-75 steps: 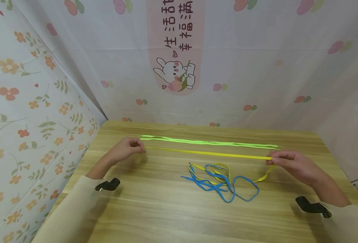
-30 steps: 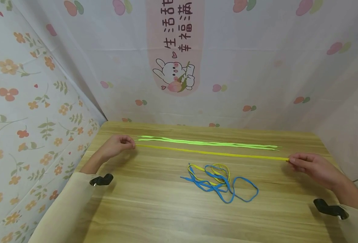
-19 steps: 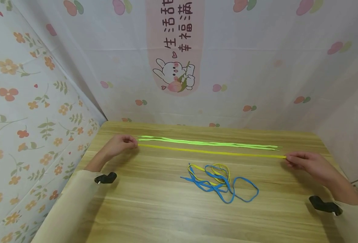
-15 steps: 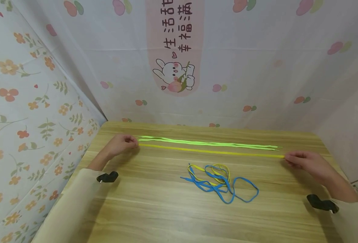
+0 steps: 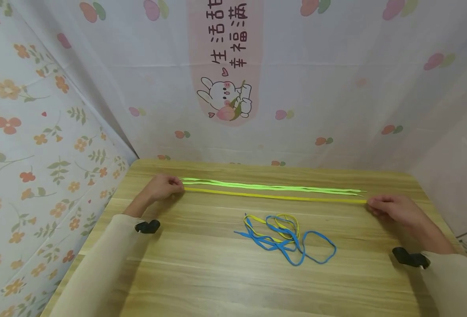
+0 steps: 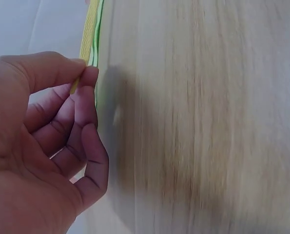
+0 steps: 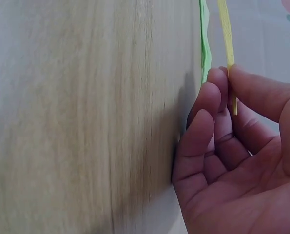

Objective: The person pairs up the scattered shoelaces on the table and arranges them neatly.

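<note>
Yellow lace (image 5: pixel 274 197) runs nearly straight from left hand (image 5: pixel 163 187) to right hand (image 5: pixel 396 208), both pinched closed on it, close to its ends

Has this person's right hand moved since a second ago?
Yes. Judged against the bright green laces lying still, the right hand has shifted inward, toward the left hand, and slightly nearer those laces.

A flat yellow lace (image 5: pixel 257 195) is running nearly straight across the frame just below centre, sloping slightly down toward the right; the left hand (image 5: pixel 162 186) is pinching one end, the right hand (image 5: pixel 397 209) the other.
</note>
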